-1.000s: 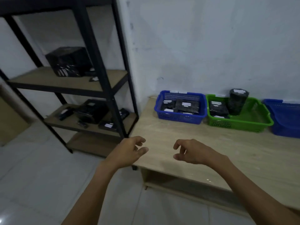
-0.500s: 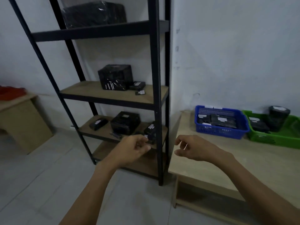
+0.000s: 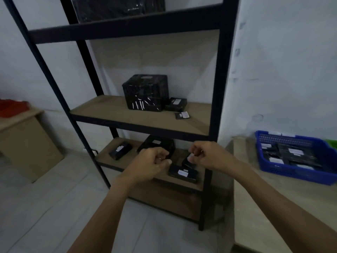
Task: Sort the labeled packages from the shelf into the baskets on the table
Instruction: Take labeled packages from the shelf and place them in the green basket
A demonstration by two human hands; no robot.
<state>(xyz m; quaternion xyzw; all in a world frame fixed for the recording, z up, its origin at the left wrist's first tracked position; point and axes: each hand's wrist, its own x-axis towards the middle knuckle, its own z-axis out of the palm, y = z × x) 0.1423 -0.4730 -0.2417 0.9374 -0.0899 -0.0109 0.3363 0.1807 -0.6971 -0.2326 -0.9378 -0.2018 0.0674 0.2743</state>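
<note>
Pickup begins: left hand [image 3: 149, 162] and right hand [image 3: 207, 156] hover loosely curled, empty, before the shelf [image 3: 109, 110]; next probably needs a grasp on a package [image 3: 182, 173].

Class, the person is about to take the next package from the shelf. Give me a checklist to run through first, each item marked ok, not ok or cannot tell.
1. Packages left on the shelf: ok, a flat package lies on the lower board and a large box on the middle one.
2. Flat package's label readable: cannot tell, too blurred.
3. Left hand free: ok, loosely curled, holding nothing.
4. Right hand free: cannot tell, its fingertips overlap a small package.
5. Blue basket on the table: ok, already holds packages.
</note>
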